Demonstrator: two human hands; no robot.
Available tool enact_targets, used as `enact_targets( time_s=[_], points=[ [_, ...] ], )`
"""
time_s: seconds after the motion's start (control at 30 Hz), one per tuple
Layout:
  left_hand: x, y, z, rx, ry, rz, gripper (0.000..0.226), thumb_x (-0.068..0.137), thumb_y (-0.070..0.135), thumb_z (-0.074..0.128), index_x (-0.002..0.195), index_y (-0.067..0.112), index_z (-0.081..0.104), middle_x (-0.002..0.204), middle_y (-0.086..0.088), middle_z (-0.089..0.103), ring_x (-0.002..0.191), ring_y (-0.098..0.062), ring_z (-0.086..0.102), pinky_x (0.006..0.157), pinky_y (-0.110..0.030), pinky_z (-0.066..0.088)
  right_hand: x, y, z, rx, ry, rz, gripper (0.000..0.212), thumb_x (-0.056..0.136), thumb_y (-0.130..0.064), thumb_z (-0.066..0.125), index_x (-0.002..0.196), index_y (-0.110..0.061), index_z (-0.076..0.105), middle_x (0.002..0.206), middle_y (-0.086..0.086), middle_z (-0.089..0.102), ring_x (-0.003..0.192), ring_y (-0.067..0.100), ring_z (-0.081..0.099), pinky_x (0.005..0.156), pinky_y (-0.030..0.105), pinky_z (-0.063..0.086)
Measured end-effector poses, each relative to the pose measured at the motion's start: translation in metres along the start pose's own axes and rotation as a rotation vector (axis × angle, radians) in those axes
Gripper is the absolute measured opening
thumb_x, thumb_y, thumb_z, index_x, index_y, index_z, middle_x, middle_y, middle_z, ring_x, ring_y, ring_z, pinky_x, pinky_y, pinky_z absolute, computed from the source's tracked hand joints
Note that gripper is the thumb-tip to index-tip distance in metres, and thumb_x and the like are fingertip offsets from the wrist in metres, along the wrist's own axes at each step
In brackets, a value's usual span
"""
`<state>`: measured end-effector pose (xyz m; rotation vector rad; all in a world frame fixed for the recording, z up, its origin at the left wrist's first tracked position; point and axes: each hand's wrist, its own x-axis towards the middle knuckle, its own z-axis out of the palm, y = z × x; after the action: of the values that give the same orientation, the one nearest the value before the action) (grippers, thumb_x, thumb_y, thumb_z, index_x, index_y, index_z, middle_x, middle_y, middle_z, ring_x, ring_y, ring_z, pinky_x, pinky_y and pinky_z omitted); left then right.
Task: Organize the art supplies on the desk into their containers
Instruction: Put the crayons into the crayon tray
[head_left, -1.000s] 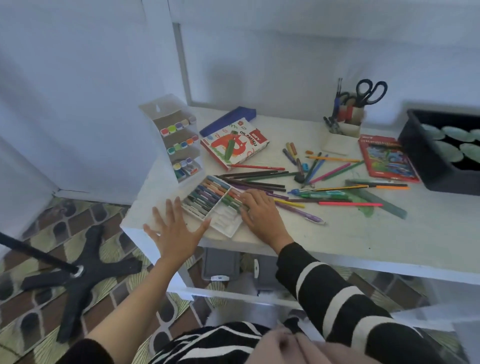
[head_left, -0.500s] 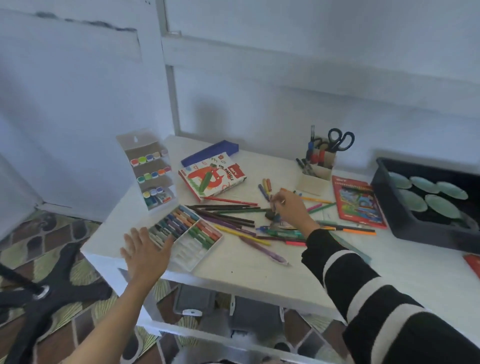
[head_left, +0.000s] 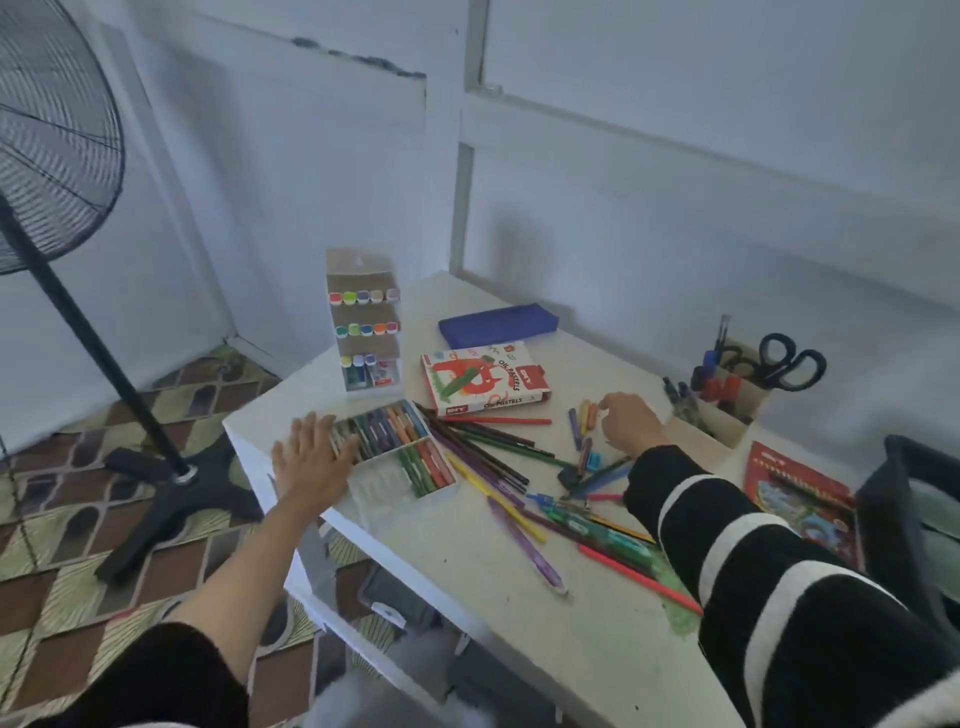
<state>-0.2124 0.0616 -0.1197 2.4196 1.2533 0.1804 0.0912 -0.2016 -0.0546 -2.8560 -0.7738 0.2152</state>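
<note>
My left hand (head_left: 310, 460) lies flat, fingers straight, on the left end of the white oil pastel tray (head_left: 375, 500), which holds several coloured sticks. My right hand (head_left: 629, 423) reaches further back, fingers curled down by several loose pastel sticks (head_left: 584, 418); whether it pinches one is unclear. Coloured pencils (head_left: 493, 449) and pens lie scattered between my hands. The oil pastels box (head_left: 485, 379) lies behind the tray. A red pencil box (head_left: 795, 483) lies at the right.
A stand of paint pots (head_left: 363, 322) and a blue pencil case (head_left: 498, 325) sit at the desk's (head_left: 519, 613) back left. A pen holder (head_left: 735, 410) with scissors (head_left: 789, 361) stands back right. A black tray (head_left: 891, 499) is at the right edge. A floor fan (head_left: 52, 156) stands left.
My right hand left the tray and reached back to the loose pastel sticks. My left hand moved onto the tray's left end. The view swung left.
</note>
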Motion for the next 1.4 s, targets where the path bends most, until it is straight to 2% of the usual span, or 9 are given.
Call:
enact_targets(
  time_s=[0.13,0.37,0.57,0.73,0.87,0.97,1.07,1.23,1.4],
  points=[
    [0.004,-0.003,-0.003,-0.005,-0.071,-0.022,0.053,0.1,0.046,0.027,0.148,0.023,0.021,0.16,-0.002,0.003,0.147,-0.021,-0.005,0.117,-0.045,-0.001,0.022,-0.001,0.014,-0.057,-0.1,-0.05,0.04,0.094,-0.01,0.041,0.133,-0.005,0.044,0.138,0.018,0.042,0.126,0.034,0.042,0.103,0.036,0.035],
    [0.008,-0.006,-0.004,-0.043,-0.1,-0.03,0.048,0.101,0.04,0.03,0.146,0.026,0.023,0.16,-0.001,0.002,0.147,-0.019,-0.006,0.116,-0.044,-0.002,0.035,0.001,0.021,0.016,-0.083,-0.068,0.018,0.088,-0.004,0.044,0.098,-0.004,0.06,0.115,0.021,0.053,0.103,0.034,0.053,0.08,0.029,0.04],
    [0.005,-0.007,0.002,-0.036,-0.017,-0.013,0.046,0.101,0.041,0.029,0.144,0.025,0.028,0.16,-0.001,0.008,0.147,-0.02,-0.002,0.116,-0.044,0.0,0.019,0.008,0.021,0.433,0.1,-0.015,0.015,0.084,0.0,0.054,0.096,-0.01,0.054,0.081,0.009,0.059,0.071,0.025,0.054,0.063,0.027,0.037],
    [0.0,-0.006,0.01,0.017,0.055,-0.01,0.046,0.101,0.04,0.026,0.144,0.025,0.027,0.159,0.0,0.01,0.147,-0.019,0.0,0.117,-0.044,0.002,-0.011,-0.012,0.009,0.865,0.193,0.07,0.014,0.087,-0.005,0.061,0.098,-0.014,0.061,0.078,0.004,0.065,0.073,0.02,0.062,0.063,0.028,0.048],
    [-0.002,-0.006,0.012,0.022,0.092,0.0,0.046,0.101,0.038,0.026,0.144,0.023,0.028,0.159,-0.001,0.012,0.147,-0.019,0.002,0.117,-0.044,0.002,-0.037,-0.036,0.001,1.384,0.029,0.159,0.017,0.089,-0.003,0.06,0.105,-0.007,0.056,0.077,0.012,0.068,0.063,0.016,0.061,0.054,0.02,0.051],
    [-0.004,-0.004,0.011,0.0,0.1,-0.01,0.047,0.101,0.036,0.028,0.145,0.022,0.027,0.159,0.0,0.011,0.147,-0.018,0.0,0.118,-0.042,-0.001,-0.049,-0.055,0.004,1.836,-0.193,0.287,0.011,0.092,-0.004,0.054,0.102,-0.001,0.057,0.082,0.015,0.066,0.064,0.013,0.063,0.06,0.018,0.055],
    [-0.004,-0.003,0.009,-0.001,0.101,-0.003,0.047,0.1,0.035,0.029,0.145,0.021,0.028,0.159,0.0,0.01,0.147,-0.017,0.0,0.118,-0.041,-0.002,-0.057,-0.072,0.014,2.073,-0.342,0.395,0.013,0.092,-0.005,0.054,0.101,0.002,0.059,0.083,0.014,0.065,0.063,0.011,0.065,0.058,0.017,0.056],
    [-0.003,-0.003,0.009,0.022,0.094,-0.011,0.047,0.1,0.036,0.029,0.145,0.022,0.027,0.159,0.0,0.01,0.147,-0.017,0.0,0.118,-0.042,-0.002,-0.071,-0.102,0.027,1.987,-0.423,0.312,0.013,0.093,-0.003,0.051,0.101,0.005,0.058,0.088,0.019,0.069,0.071,0.016,0.068,0.066,0.02,0.057],
    [-0.005,-0.001,0.007,0.044,0.089,0.002,0.047,0.1,0.035,0.028,0.145,0.021,0.027,0.159,-0.002,0.011,0.147,-0.019,0.001,0.117,-0.043,-0.001,-0.083,-0.131,0.046,1.521,-0.452,-0.098,0.013,0.09,0.0,0.057,0.1,0.005,0.05,0.1,0.024,0.069,0.096,0.035,0.067,0.087,0.039,0.055]
  ],
)
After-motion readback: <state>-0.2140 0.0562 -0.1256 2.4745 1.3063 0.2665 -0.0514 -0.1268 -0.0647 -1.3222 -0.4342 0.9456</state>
